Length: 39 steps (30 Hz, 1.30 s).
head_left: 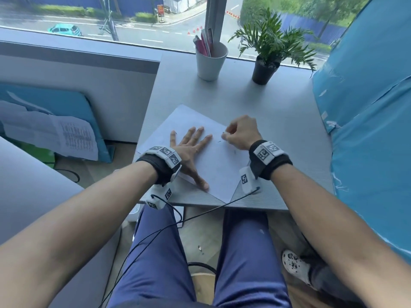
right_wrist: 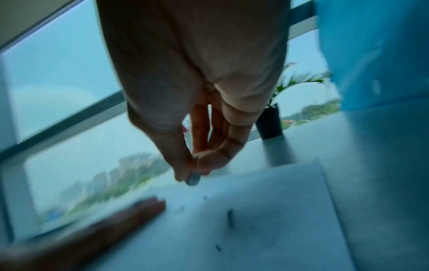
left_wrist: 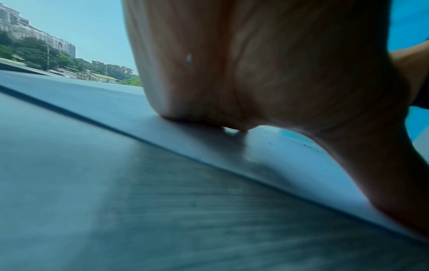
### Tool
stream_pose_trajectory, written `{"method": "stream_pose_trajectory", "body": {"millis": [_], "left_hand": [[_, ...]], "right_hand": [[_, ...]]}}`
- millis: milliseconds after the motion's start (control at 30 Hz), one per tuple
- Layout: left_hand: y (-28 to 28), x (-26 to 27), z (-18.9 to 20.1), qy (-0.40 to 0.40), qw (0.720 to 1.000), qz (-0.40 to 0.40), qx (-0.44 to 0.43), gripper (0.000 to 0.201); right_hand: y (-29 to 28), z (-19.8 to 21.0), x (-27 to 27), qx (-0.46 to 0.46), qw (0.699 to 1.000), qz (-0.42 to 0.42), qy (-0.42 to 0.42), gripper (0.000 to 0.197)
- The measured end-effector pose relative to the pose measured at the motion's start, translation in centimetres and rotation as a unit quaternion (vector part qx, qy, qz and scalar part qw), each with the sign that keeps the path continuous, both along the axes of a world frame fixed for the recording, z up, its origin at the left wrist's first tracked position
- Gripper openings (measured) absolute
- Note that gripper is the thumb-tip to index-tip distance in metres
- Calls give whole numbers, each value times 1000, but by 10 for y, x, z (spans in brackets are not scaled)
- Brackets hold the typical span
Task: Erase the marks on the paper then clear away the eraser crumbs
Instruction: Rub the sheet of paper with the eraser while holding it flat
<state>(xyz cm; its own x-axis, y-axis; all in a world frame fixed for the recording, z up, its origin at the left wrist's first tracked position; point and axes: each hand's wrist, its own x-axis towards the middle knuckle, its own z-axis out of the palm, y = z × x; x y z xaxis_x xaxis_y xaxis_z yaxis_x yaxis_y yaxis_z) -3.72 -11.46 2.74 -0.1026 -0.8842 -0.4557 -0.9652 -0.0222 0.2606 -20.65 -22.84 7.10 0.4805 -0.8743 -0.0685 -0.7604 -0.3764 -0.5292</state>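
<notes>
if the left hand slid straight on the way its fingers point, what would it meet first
Probably the right hand, which pinches an eraser just beyond the left hand fingertips on the paper; depth is unclear.

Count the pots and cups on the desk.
2: a white cup holding pens at the far edge, and a black plant pot just right of it. None seem hidden.

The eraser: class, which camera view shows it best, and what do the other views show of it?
The right wrist view. There the eraser pokes out grey below the fingers of the right hand, just above the paper. In the head view the curled right hand hides it. The left wrist view shows none of it.
</notes>
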Motion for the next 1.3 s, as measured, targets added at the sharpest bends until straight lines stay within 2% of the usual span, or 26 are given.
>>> {"method": "stream_pose_trajectory", "body": {"millis": [67,167,267,400,500,567,600,633,700,767,800,867,933,1033,1133,1167,1233,1300], "left_hand": [[0,2,-2,0,1000,-3,-6,163],[-2,1,-2,-7,1000,-7,4,157],[-4,-2,-1,-11,1000,7,15,131],[-8,4,2,-35,999,16,-15,82],[-10,14,7,-72,992,99,-40,71],[-7,15,13,-77,986,126,-82,68],[-4,12,17,-70,986,107,-107,66],[1,7,21,-58,988,61,-126,64],[14,-8,23,-28,988,-82,-131,63],[29,-24,17,-5,974,-211,-82,67],[33,-28,13,5,967,-246,-58,70],[32,-29,6,17,966,-254,-37,77],[19,-20,4,11,975,-219,-33,78],[-9,1,7,-38,989,-141,-27,78],[-28,9,15,-99,990,-88,-48,83],[-30,4,18,-101,989,-90,-66,84],[-26,-14,18,-59,982,-153,-89,85],[-17,-30,10,-6,975,-212,-63,85]], "right_hand": [[-2,3,-17,75,997,7,4,14],[8,-4,-44,172,980,47,84,13],[13,-11,-53,165,984,29,52,12],[18,-7,-50,137,987,39,80,11],[18,-7,-50,142,986,30,80,13],[17,-9,-50,141,987,28,78,14],[17,-9,-50,141,987,27,77,14],[17,-10,-50,141,987,25,76,13],[15,-13,-50,145,986,22,77,11],[13,-14,-49,146,986,21,83,9],[12,-14,-49,147,985,20,87,9],[12,-14,-49,151,984,19,91,9],[12,-13,-48,156,983,19,91,11],[13,-10,-46,162,982,18,95,11],[13,-7,-44,167,981,15,99,11],[12,-7,-44,168,981,16,100,11],[12,-7,-45,167,980,21,102,9],[12,-6,-45,158,982,28,104,8]]}}
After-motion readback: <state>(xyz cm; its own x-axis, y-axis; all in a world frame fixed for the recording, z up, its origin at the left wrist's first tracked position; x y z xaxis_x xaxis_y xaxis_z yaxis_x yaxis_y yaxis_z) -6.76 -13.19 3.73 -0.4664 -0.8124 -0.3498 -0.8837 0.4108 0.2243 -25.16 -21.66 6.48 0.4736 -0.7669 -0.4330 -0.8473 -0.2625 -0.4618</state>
